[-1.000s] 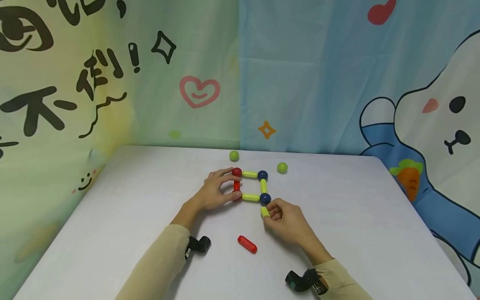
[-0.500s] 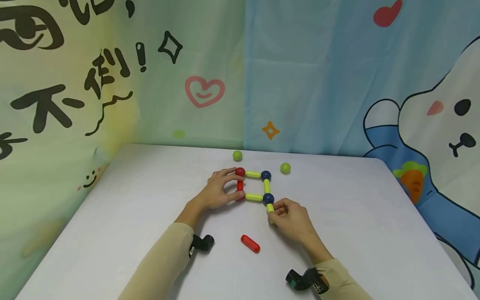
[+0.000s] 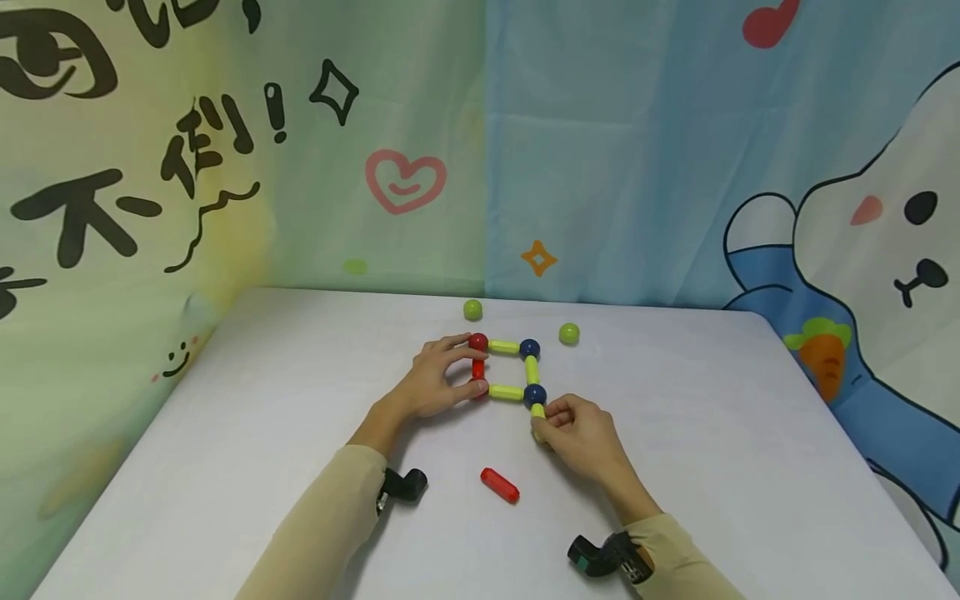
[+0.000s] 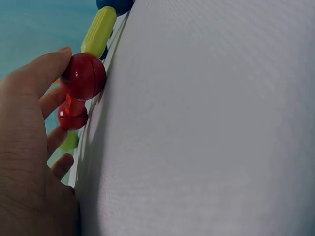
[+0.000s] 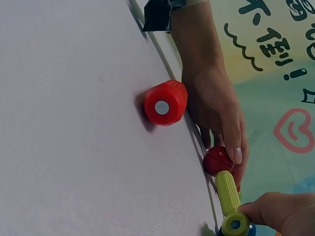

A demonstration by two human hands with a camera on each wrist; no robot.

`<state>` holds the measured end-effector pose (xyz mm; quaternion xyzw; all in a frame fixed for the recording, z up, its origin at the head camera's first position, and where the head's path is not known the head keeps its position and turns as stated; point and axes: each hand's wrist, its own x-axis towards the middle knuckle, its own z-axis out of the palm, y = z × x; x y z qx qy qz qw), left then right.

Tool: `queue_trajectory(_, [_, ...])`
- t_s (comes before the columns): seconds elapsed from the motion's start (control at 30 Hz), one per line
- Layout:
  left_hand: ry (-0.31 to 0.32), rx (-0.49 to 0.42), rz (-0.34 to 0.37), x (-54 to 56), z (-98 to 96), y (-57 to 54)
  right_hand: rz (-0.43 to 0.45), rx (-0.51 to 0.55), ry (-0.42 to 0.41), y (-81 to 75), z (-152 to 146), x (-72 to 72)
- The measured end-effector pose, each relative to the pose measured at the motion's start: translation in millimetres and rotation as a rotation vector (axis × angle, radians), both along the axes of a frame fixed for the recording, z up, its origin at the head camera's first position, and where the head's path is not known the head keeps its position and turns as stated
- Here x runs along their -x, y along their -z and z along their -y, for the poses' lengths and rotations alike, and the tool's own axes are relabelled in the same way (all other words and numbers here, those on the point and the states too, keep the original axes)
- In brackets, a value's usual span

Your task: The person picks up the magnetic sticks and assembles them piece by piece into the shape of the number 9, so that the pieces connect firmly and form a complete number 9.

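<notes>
A square of magnetic building pieces lies on the white table. Its left side is a red stick between a far red ball and a near red ball. Yellow-green sticks join these to a far blue ball and a near blue ball. My left hand holds the red side, thumb on the near ball and fingers by the far one. With thumb and fingers, my right hand pinches another yellow-green stick, its far end at the near blue ball.
A loose red stick lies on the table between the forearms. Two green balls, one at the back edge and one further right, sit beyond the square. A printed curtain hangs behind the table.
My right hand has brought its yellow-green stick up to the near blue ball, closing the small gap seen a second ago. The left hand keeps its hold on the red side.
</notes>
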<state>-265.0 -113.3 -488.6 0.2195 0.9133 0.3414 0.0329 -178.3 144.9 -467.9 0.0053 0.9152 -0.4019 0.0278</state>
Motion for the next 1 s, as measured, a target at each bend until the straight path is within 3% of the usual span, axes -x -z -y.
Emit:
queue_trajectory(0.47, [-0.008,-0.010,-0.021,5.0,9.2,2.0,0.023,0.000,-0.038,-1.6,3,9.2])
queue_trajectory(0.8, [-0.028,-0.038,-0.039,2.4,1.0,5.2,-0.026,0.003,-0.061,-4.0,-21,32.8])
queue_trajectory(1.0, [-0.021,-0.033,-0.034,-0.1,1.6,3.2,-0.128,-0.046,-0.045,-3.4,-30,53.0])
